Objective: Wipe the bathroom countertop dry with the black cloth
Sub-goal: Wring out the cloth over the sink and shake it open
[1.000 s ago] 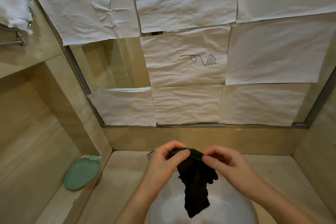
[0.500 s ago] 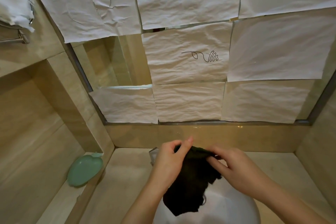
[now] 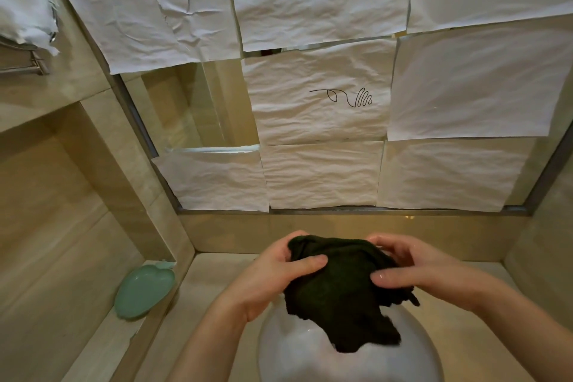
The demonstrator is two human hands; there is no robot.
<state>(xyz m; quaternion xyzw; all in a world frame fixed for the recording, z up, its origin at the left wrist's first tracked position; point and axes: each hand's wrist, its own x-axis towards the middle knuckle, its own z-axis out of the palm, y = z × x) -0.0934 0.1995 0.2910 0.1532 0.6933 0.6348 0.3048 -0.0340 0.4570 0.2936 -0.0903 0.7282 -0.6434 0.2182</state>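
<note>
Black cloth (image 3: 341,285) now bunched wider, gripped between both hands' fingers (image 3: 310,260)

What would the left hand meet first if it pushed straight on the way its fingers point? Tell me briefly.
The left hand points rightward, already gripping the black cloth. Past that bunched cloth it would likely meet the right hand, which holds the other side.

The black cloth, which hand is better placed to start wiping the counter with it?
Probably the right. Both hands grip the black cloth above the white basin; the right hand is beside the broad bare countertop, while the left hand faces a narrower strip.
</note>
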